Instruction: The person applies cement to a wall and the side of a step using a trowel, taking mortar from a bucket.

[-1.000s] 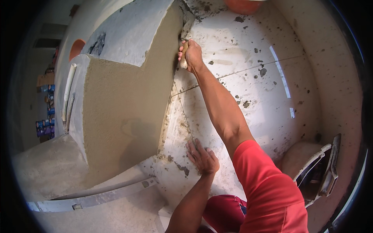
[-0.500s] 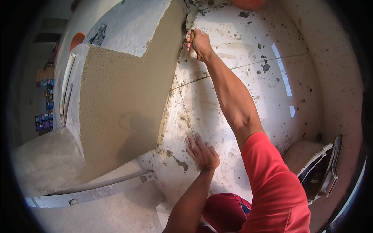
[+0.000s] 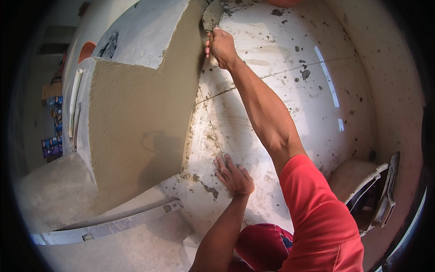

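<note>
At the top, my right hand (image 3: 222,49) is closed round the wooden handle of a trowel (image 3: 211,16), whose mortar-coated blade is up at the far corner where the plastered face (image 3: 131,109) of a step or block meets the tiled floor (image 3: 272,38). Fresh, grey-beige mortar covers that face, with a pale, bare upper surface (image 3: 136,31) above it. Lower down, my left hand (image 3: 235,179) lies with fingers spread on the tiles, which are dotted with mortar lumps and smears.
A long metal level (image 3: 124,222) lies along the lower left. Pale tubes (image 3: 75,99) lean at the block's left end. An open box-like object (image 3: 364,199), partly hidden, sits at lower right beside the wall (image 3: 385,99). An orange container (image 3: 283,2) shows at top. Stacked boxes stand far left.
My right hand and the trowel have moved up along the corner, shifting right and then back left, and more of the blade shows. My left hand stays spread on the tiles, slightly higher in view.
</note>
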`<state>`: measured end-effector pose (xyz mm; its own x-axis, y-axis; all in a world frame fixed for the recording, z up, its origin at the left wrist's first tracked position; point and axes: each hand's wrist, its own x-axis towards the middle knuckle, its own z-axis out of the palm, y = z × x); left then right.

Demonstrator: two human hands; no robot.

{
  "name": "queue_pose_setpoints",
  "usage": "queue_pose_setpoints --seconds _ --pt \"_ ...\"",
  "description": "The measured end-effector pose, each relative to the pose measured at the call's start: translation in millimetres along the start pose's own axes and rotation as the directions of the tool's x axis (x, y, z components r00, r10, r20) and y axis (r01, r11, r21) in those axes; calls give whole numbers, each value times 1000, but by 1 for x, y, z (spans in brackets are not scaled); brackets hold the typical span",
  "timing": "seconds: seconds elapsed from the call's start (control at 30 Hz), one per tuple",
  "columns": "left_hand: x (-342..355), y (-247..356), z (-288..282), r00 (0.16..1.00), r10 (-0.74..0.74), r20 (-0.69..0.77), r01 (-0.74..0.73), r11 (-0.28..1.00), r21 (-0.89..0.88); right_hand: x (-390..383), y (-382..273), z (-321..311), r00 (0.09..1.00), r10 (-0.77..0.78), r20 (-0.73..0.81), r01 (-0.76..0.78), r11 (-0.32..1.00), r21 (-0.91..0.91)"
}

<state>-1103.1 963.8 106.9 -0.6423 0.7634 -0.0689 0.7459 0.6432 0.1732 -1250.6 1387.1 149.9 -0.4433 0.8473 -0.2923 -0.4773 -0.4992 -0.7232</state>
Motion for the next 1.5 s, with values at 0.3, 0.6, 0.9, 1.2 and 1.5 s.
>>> queue_pose_setpoints --seconds 0.3,0.6,0.9,1.2,1.5 --pt "-2 -2 -4 1000 4 -7 -4 1000 -27 -28 21 -34 995 96 -37 -95 995 33" --pt "1 0 -5 1000 -9 -18 9 1000 -15 -10 32 -11 992 122 -3 -121 985 122" --pt "-1 -4 0 1000 -7 2 7 1000 15 -22 31 10 997 73 -8 -72 994 84" --pt "0 -2 -2 1000 10 -12 -10 1000 4 -49 17 7 992 -25 124 30 999 -38" --pt "0 0 -4 1000 5 -13 -6 1000 -26 -58 40 -25 990 137 -18 -136 989 61"
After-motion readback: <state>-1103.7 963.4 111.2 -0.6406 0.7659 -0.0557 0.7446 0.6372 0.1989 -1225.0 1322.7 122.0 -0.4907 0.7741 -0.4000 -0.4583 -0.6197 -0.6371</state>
